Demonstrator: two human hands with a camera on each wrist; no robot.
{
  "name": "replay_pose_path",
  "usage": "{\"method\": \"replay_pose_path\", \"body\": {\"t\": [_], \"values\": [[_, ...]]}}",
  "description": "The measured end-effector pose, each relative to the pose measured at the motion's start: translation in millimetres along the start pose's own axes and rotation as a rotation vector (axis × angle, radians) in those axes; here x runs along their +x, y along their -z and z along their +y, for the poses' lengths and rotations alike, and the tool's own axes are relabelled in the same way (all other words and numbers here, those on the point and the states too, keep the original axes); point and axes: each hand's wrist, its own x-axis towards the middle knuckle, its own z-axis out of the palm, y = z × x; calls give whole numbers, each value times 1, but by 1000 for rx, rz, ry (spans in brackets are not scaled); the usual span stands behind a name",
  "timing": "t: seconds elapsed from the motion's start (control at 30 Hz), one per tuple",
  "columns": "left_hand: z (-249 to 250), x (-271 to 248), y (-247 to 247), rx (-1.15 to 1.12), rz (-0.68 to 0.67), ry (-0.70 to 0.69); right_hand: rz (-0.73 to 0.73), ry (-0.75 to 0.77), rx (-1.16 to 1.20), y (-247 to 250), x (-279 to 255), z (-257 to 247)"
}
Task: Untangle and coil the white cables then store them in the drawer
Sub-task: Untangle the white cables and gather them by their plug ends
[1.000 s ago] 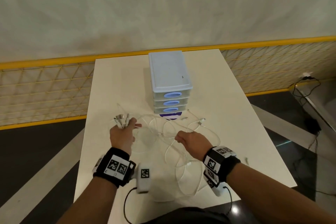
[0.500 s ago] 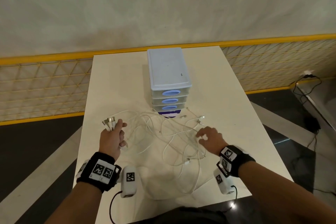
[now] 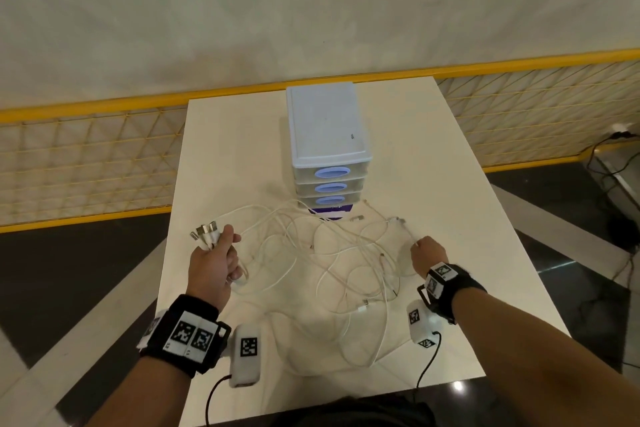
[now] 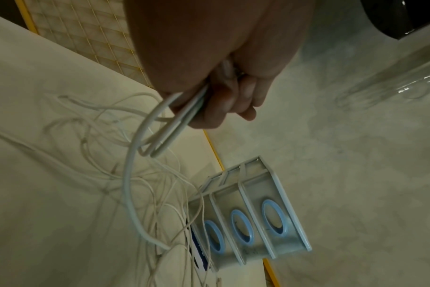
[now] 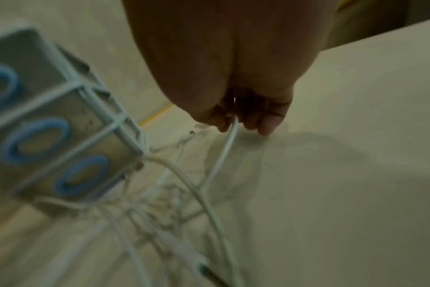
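A tangle of thin white cables (image 3: 332, 253) sprawls over the white table (image 3: 450, 184) in front of a small three-drawer unit (image 3: 327, 146) with blue oval handles; all its drawers are closed. My left hand (image 3: 216, 258) grips a bundle of cable ends, with metal USB plugs (image 3: 204, 230) sticking out above the fist. In the left wrist view the cable strands (image 4: 165, 124) run out from under the curled fingers (image 4: 224, 101). My right hand (image 3: 427, 253), at the right of the tangle, pinches one white cable (image 5: 230, 139) that leads back into the pile.
A yellow mesh barrier (image 3: 86, 156) runs behind the table against a pale wall. Dark floor lies on both sides, with black cords (image 3: 613, 156) at the right. Bare table surface shows to the right of the drawer unit and at the back.
My hands have moved apart, the left going left with the plug bundle and the right going right. The right hand went from reaching with spread fingers to pinching a cable, and the tangle has spread out.
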Motion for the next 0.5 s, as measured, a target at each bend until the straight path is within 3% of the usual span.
{"method": "replay_pose_path", "body": {"t": [0.13,0.2,0.33,0.5], "values": [[-4,-5,-18,-23,-106,-6,-51,79,686,27,-24,-27],[-7,-10,-32,-22,-176,-16,-157,198,823,38,-47,-45],[-12,-21,-52,-6,-258,-36,-295,536,648,39,-92,-72],[-18,-33,-65,-25,-283,-43,-289,793,496,23,-141,-97]]}}
